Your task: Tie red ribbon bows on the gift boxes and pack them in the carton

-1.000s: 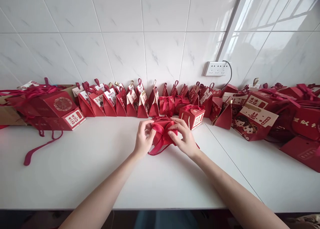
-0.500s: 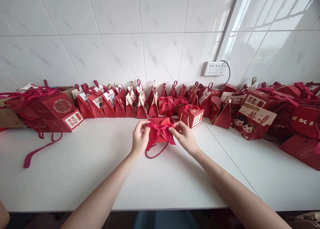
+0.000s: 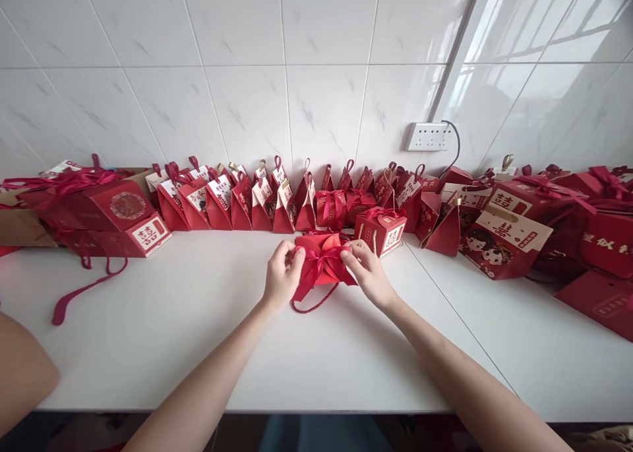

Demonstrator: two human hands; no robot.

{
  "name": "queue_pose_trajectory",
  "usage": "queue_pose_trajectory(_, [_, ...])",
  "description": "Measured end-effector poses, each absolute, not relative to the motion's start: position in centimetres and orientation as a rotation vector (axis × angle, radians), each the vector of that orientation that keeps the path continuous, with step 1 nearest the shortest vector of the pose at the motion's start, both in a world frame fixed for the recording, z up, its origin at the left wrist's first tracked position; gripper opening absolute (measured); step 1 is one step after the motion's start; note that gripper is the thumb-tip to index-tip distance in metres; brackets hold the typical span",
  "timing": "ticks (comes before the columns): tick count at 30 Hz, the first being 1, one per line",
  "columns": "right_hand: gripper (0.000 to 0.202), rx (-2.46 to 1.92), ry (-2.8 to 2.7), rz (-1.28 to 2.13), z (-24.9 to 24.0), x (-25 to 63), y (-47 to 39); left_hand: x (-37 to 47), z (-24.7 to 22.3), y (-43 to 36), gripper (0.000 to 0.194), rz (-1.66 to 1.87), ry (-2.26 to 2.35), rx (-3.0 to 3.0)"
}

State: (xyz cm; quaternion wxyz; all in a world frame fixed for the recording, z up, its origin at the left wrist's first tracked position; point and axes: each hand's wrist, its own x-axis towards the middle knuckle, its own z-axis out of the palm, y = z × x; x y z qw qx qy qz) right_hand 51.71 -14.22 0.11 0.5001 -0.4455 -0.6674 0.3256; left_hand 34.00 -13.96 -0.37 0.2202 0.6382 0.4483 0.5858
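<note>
A small red gift box sits on the white table, with a glossy red ribbon bow across its top. My left hand pinches the left loop of the bow between thumb and fingers. On the other side, my right hand pinches the right loop. Two ribbon tails spread toward me from the knot. A twisted red cord handle curves onto the table in front of the box. Just behind my right hand stands another red box with a white label.
Several red triangular boxes line the tiled wall. Stacked red boxes lie at the left, with a loose ribbon. More boxes crowd the right. Another person's bare arm shows at the lower left edge.
The view has shifted slightly. Both hands still grip the bow, and its loops look drawn a little more outward. The other person's arm reaches further into view at the lower left.
</note>
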Motion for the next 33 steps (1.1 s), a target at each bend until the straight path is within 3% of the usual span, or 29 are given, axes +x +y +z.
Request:
queue_pose_trajectory(4, [0.041,-1.108,-1.565,0.740,0.0,51.6,-14.1,34.2,-0.5,-14.2,0.029,1.644,1.273,1.854])
queue_pose_trajectory(25, [0.035,-0.926,-1.292,1.134,-1.9,51.2,-13.3,34.1,-1.1,-13.7,0.026,1.665,1.428,1.800])
queue_pose_trajectory(29, [0.033,-0.905,-1.382,1.077,-1.2,51.0,-13.9,33.5,-1.4,-13.0,0.015,1.690,1.390,1.664])
queue_pose_trajectory(33, [0.029,-0.832,-1.380,1.102,-1.0,50.6,-14.2,33.4,-1.1,-12.7,0.042,1.629,1.247,1.477])
